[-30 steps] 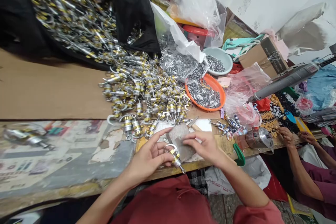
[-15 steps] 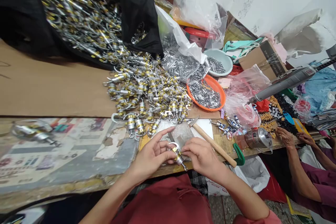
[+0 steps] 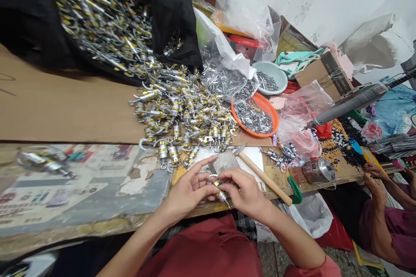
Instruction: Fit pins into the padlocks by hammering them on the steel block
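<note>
A silver-and-yellow metal fitting with a curved arm (image 3: 221,196) is held above the table's front edge. My left hand (image 3: 191,190) is closed round one side of it, thumb and fingers pinching its body. My right hand (image 3: 243,188) is closed at its upper part, fingertips over the curved arm; those fingers partly hide it. Just behind my hands lies a grey metal block (image 3: 225,162). A hammer with a wooden handle (image 3: 266,177) rests to the right of the block. A pile of similar fittings (image 3: 185,108) spreads on cardboard beyond.
More fittings spill from a black bag (image 3: 175,13). An orange bowl (image 3: 275,123) and a pale bowl (image 3: 282,82) hold small metal pins. To the right are a metal mug (image 3: 320,171), a green clamp-like piece (image 3: 295,190) and a grey tool (image 3: 351,101). A co-worker's hand (image 3: 375,188) is at far right.
My right hand has shifted up and left, its fingertips now over the fitting's curved arm. My left hand stays about where it was. The co-worker's hand at right has moved away from the table.
</note>
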Motion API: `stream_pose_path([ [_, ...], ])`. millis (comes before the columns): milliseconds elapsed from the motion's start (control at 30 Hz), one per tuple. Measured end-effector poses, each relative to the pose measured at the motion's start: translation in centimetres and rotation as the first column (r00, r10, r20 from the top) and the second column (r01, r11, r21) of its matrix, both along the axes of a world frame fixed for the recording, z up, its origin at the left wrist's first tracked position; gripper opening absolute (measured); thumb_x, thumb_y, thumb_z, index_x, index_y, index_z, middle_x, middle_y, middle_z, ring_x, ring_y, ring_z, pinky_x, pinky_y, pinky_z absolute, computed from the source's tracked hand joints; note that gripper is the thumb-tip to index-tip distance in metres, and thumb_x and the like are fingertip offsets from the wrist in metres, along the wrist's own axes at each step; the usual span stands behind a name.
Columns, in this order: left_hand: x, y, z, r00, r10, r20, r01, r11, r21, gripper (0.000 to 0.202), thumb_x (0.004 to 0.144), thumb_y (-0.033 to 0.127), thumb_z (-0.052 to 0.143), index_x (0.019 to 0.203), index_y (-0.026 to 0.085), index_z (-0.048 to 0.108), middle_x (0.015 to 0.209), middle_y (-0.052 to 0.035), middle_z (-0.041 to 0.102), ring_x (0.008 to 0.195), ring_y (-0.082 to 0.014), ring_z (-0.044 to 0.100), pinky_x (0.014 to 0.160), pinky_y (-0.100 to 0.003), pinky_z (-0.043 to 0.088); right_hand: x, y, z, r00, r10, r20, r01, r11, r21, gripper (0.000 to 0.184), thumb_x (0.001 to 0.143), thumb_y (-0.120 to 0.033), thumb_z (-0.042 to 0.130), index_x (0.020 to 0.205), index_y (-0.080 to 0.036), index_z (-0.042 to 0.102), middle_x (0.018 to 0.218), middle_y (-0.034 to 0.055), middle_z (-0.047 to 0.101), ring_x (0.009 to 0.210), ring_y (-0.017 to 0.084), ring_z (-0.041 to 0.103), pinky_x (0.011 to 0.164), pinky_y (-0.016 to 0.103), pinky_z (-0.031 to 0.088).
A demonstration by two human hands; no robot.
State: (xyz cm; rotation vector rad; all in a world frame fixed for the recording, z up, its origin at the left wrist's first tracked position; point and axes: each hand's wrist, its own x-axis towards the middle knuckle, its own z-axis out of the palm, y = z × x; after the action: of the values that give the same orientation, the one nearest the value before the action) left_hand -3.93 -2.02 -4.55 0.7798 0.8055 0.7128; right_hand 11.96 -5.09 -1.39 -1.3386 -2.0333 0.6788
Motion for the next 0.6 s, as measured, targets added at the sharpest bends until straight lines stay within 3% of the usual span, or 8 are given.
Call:
stream_pose_path([
  [200, 0.0, 0.0, 0.1, 1.000, -0.005, 0.001, 0.005, 1.000, 0.017, 0.079, 0.060, 0.022, 0.068, 0.129, 0.013, 0.032, 0.063, 0.0043, 0.063, 0.055, -0.0151, 0.063, 0.054, -0.026, 0.047, 0.1, 0.2, -0.7, 0.989, -0.086, -0.119, 0.087, 0.996, 0.011, 0.010, 0.081, -0.017, 0.058, 0.086, -0.019, 0.067, 0.077, 0.0034, 0.066, 0.071, 0.014, 0.062, 0.065, 0.023, 0.050],
  [367, 0.0, -0.2, 0.2, 1.000, 0.002, -0.001, -0.002, 1.000, -0.001, 0.078, 0.059, 0.023, 0.070, 0.128, 0.014, 0.034, 0.067, 0.0024, 0.065, 0.057, -0.0156, 0.063, 0.054, -0.026, 0.048, 0.0, 0.4, -1.0, 0.995, -0.064, -0.072, 0.067, 0.997, 0.040, 0.014, 0.082, -0.018, 0.057, 0.078, -0.019, 0.070, 0.077, 0.0043, 0.065, 0.071, 0.014, 0.062, 0.065, 0.023, 0.051],
  [600, 0.1, -0.1, 0.0, 1.000, 0.011, 0.002, -0.011, 1.000, -0.005, 0.079, 0.058, 0.022, 0.070, 0.128, 0.013, 0.033, 0.066, 0.0025, 0.065, 0.054, -0.0135, 0.061, 0.053, -0.025, 0.048, -0.6, 0.2, -1.2, 0.998, -0.066, -0.022, 0.068, 0.992, 0.102, 0.020, 0.085, -0.018, 0.051, 0.083, -0.018, 0.071, 0.078, 0.0058, 0.064, 0.072, 0.014, 0.061, 0.064, 0.024, 0.050],
])
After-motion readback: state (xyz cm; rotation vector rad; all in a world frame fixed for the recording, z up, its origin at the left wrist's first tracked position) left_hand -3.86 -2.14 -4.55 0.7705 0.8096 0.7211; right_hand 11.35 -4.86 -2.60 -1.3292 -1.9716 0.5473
